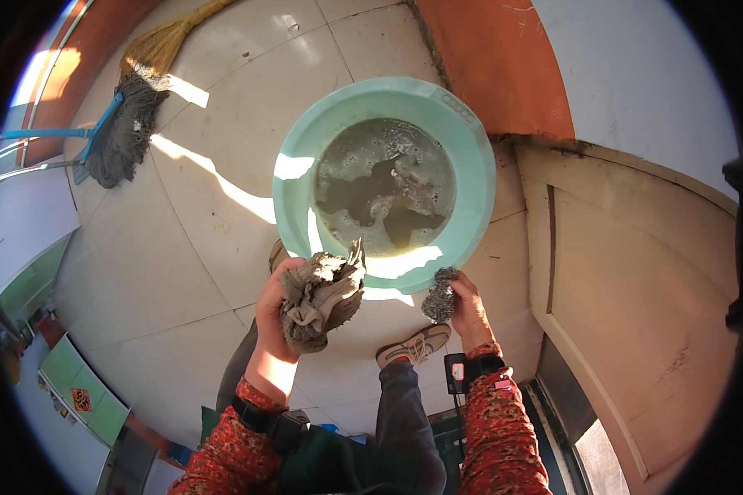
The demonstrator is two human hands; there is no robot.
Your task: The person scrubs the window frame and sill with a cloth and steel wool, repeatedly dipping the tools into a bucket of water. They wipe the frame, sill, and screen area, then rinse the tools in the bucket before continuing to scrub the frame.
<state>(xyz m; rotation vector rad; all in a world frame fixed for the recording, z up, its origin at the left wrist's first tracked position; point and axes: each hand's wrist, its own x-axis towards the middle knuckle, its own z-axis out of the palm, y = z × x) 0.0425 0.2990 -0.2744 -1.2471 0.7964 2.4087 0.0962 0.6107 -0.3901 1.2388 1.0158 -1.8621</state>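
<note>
My left hand (273, 312) grips a crumpled grey-brown cloth (322, 300), which looks damp and hangs near the close rim of a basin. In my right hand (469, 309) is a steel wool scourer (439, 296), held beside the same rim, to the right of the cloth. The pale green plastic basin (294, 130) stands on the floor before me. Murky grey water (362, 195) with patches of foam fills its bottom. How deep the water is, I cannot tell.
A blue-handled mop (121, 139) and a straw broom (161, 46) are at the upper left on the tiled floor (179, 260). On the right stands a worn beige door or panel (644, 266), below an orange-and-white wall (501, 62). My shoe (415, 344) is near the basin.
</note>
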